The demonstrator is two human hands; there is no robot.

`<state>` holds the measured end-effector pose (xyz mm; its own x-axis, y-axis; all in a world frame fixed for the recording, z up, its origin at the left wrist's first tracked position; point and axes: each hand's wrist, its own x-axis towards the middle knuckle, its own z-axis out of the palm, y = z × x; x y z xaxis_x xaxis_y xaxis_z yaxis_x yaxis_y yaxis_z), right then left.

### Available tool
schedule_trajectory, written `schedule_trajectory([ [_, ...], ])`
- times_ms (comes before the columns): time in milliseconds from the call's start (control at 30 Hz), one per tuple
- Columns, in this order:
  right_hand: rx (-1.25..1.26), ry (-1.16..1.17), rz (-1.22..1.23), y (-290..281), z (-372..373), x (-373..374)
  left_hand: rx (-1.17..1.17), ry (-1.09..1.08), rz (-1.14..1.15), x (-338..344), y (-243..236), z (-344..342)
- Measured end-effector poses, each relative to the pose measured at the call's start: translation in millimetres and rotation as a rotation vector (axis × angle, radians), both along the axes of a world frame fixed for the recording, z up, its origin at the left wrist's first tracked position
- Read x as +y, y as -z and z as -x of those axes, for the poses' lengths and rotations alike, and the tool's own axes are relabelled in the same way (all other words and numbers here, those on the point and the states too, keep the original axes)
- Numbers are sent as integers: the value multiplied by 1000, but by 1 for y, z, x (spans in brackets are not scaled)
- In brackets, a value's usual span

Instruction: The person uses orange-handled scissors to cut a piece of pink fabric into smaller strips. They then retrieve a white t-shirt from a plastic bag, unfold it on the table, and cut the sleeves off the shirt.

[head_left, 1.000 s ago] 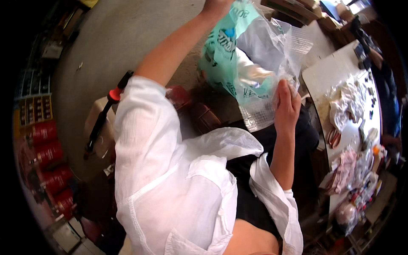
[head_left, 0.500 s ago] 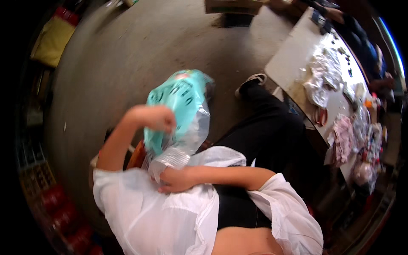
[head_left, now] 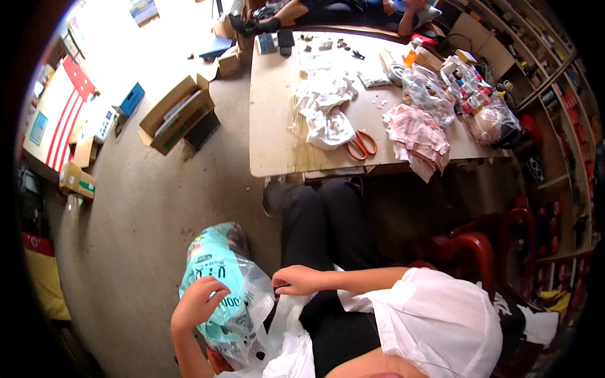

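A green plastic bag (head_left: 236,293) sits left of the black trousers (head_left: 302,227), its long axis running away from the body. The left hand (head_left: 200,302) overlaps it, nearer than the right hand (head_left: 299,280) — both hands' fingers bent, any grip impossible to tell.

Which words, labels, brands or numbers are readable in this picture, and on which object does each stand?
Teal-and-clear plastic bag: dark letters and numerals, partly readable; I do not copy them.
Black item at lower right: white marks, too unclear to read.
Carton at left: any markings too small.
Shelved goods at right: any labels too small.
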<state>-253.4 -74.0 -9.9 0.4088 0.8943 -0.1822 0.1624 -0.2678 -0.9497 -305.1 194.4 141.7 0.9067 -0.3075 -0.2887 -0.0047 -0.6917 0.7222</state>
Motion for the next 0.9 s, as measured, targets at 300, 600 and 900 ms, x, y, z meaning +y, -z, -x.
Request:
schedule_trajectory([
  [300,-291,464,-386,-138,-108,-85,-111,232,-99,-50,-18,-43],
  [600,-823,501,-1597,-327,-114,-212,-303,136,96,-133,-62,-115],
  [900,-543,1510,-1184,-226,-123,-210,-1332,743,156,-187,-252,-41],
])
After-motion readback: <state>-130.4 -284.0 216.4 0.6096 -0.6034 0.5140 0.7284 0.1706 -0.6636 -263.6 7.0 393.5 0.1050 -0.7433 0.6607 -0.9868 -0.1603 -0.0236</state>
